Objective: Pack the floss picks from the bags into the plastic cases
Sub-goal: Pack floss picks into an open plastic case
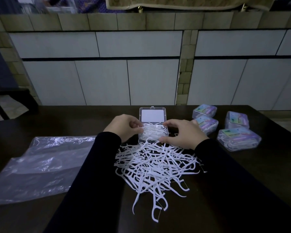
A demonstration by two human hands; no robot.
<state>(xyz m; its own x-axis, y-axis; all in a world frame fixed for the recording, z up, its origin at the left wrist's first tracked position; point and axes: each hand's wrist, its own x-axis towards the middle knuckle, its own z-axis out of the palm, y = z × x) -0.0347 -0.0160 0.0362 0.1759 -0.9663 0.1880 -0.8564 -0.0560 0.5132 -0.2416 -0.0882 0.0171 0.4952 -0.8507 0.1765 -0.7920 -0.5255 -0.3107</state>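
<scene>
Floss picks [155, 165] lie heaped on the dark table [242, 174], more filling the open case [152, 132] beyond. Left hand [124, 127] pinches picks there; right hand [183, 133] fingers curl around the case's edge.

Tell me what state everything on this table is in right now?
open case: lid up, heaped with picks
loose floss picks: piled on the table
plastic bag: flat, looks emptied
four closed cases: filled, lids shut
left hand: pinching picks at the case
right hand: curled round the case edge
</scene>
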